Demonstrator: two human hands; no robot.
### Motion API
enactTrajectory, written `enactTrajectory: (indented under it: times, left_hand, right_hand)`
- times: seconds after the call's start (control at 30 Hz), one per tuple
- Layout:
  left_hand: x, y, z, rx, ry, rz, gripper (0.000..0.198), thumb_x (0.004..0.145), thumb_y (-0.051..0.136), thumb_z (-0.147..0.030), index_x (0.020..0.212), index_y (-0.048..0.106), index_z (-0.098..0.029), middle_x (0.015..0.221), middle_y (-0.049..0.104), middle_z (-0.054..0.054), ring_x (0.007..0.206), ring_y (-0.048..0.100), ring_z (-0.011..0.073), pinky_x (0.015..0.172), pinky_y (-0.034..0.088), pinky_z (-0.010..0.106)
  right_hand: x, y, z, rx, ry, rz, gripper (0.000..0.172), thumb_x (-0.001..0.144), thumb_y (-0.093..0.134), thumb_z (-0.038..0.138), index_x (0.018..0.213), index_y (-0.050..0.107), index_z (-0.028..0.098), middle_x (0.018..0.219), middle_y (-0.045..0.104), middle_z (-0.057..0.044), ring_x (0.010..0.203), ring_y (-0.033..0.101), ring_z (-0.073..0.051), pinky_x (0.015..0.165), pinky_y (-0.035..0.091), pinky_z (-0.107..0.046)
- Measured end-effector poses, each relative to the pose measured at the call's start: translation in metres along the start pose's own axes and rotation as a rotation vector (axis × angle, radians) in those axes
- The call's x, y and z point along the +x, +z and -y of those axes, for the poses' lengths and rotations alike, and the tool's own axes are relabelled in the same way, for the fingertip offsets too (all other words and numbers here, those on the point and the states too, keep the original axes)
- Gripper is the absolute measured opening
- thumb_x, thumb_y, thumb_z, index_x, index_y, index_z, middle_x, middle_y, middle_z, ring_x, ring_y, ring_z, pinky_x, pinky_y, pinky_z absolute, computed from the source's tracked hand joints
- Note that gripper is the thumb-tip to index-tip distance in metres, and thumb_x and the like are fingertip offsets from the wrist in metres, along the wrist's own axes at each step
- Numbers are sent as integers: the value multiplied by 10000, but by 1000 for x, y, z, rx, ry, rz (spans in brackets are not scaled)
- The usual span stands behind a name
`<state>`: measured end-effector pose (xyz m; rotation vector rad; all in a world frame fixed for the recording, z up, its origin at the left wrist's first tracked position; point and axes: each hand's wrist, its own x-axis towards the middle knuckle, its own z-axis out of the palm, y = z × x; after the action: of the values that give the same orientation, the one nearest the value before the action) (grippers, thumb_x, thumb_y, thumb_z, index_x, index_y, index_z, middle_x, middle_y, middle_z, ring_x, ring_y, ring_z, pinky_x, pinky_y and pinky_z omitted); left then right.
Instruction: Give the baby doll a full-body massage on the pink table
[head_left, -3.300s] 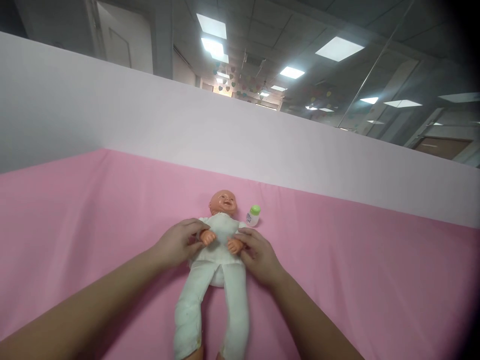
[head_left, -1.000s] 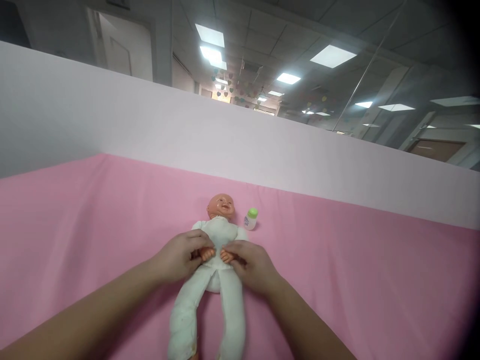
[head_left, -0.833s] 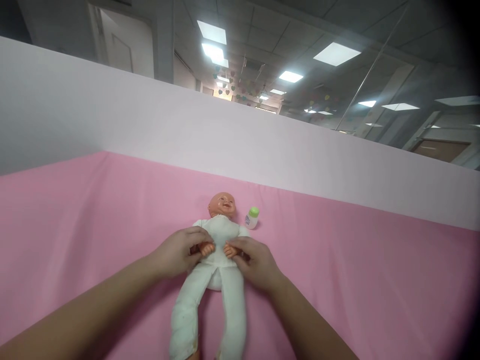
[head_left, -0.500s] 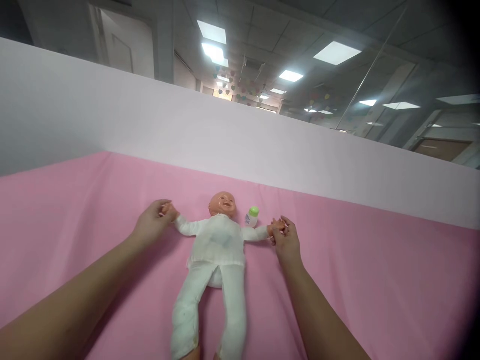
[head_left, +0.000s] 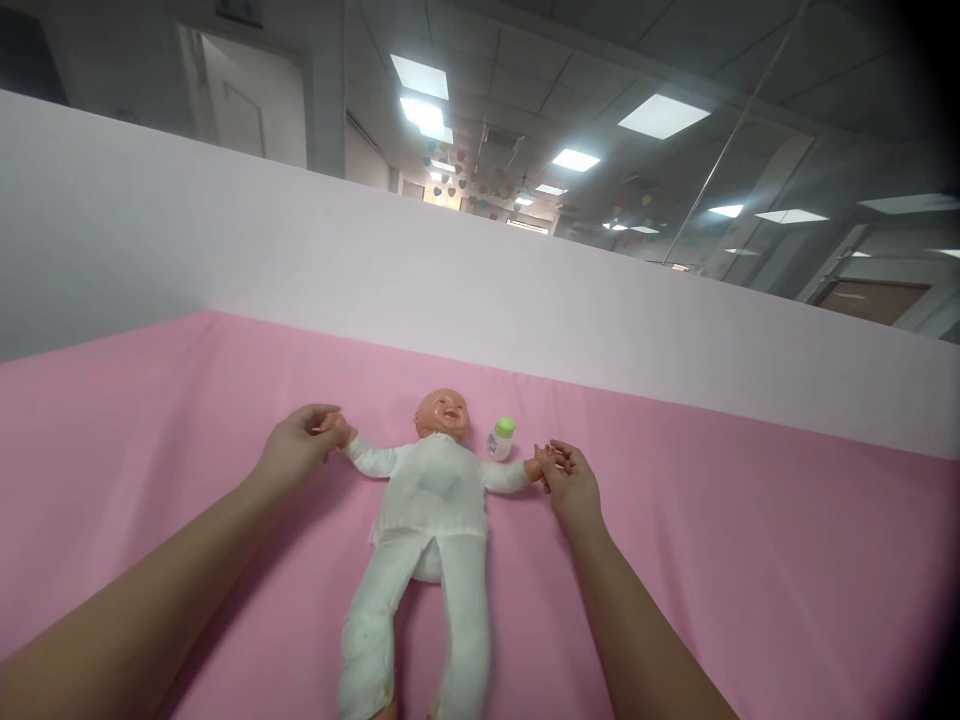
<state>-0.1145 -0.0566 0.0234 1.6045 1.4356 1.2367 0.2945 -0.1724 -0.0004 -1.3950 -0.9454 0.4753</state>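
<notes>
A baby doll (head_left: 435, 490) in a white top and white trousers lies face up on a pink cloth (head_left: 712, 540), its arms spread out to both sides. My left hand (head_left: 296, 440) pinches the doll's hand on the left side. On the right, my right hand (head_left: 574, 480) has its fingers closed round the doll's other hand. A small clear bottle (head_left: 500, 440) with a green cap stands beside the doll's head, just above its right-side arm. The doll's feet are partly cut off by the lower frame edge.
Behind the pink cloth rises a white wall or panel (head_left: 480, 290). Beyond it are a glass pane, ceiling lights (head_left: 664, 117) and a pale door (head_left: 251, 100) at the upper left.
My right hand and the doll's hand in it have shifted slightly left and down. The camera view has moved a little. My left hand keeps its hold.
</notes>
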Motion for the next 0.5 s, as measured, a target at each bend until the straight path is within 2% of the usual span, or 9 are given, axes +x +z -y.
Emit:
enactTrajectory:
  times: [0.03,0.07,0.13,0.2,0.27,0.3,0.37,0.43,0.5]
  left_hand:
    - [-11,5,-9,-10,44,-16,568,768,764,-532,1240,665,-231,1016,745,56,678,657,174,623,544,299]
    - [-22,12,-18,-12,99,10,527,786,764,-527,1223,673,-247,1022,745,51,741,675,188,664,556,303]
    - [-45,25,-34,18,268,121,385,824,748,-482,1130,707,-252,1000,742,44,815,687,207,732,566,319]
    - [-64,38,-45,149,492,345,228,895,675,-402,1077,737,-278,1040,730,43,858,680,213,748,561,334]
    - [-76,46,-50,191,623,515,220,940,603,-324,1113,738,-298,1065,715,54,878,674,216,747,566,347]
    - [-79,48,-51,199,658,578,246,946,582,-290,1137,735,-309,1082,709,60,898,675,220,756,572,355]
    - [-80,50,-51,198,681,654,279,946,566,-254,1159,734,-322,1106,702,72,932,678,231,772,582,366]
    - [-78,50,-49,196,689,684,292,947,567,-258,1175,734,-330,1129,700,79,952,679,239,771,586,369]
    - [-74,48,-47,191,687,659,279,955,570,-289,1177,735,-325,1105,706,73,925,678,234,750,581,361]
  right_hand:
    - [-10,5,9,2,-44,21,545,800,777,520,1227,645,208,957,719,-52,695,649,-176,622,564,-300]
    - [-20,11,17,-25,-100,31,521,821,771,490,1246,646,216,858,701,-26,661,625,-168,638,565,-303]
    - [-42,24,31,-129,-271,101,416,864,738,402,1239,669,235,722,648,7,594,572,-156,626,552,-298]
    - [-60,36,39,-224,-473,286,297,882,682,277,1178,704,263,867,708,-32,667,618,-169,678,571,-312]
    - [-72,46,43,-291,-638,507,299,879,622,173,1137,722,286,1021,733,-50,843,680,-197,784,590,-332]
    - [-75,49,43,-311,-693,586,324,873,601,136,1128,726,291,1068,733,-50,918,689,-204,828,591,-339]
    - [-77,53,41,-336,-736,658,371,859,589,95,1145,721,290,1106,727,-48,992,691,-205,874,591,-344]
    - [-76,53,39,-332,-726,653,413,845,595,86,1192,705,282,1144,716,-56,1015,691,-205,892,596,-349]
    - [-74,51,37,-315,-715,627,428,849,597,97,1223,694,282,1180,706,-65,1033,690,-212,905,598,-359]
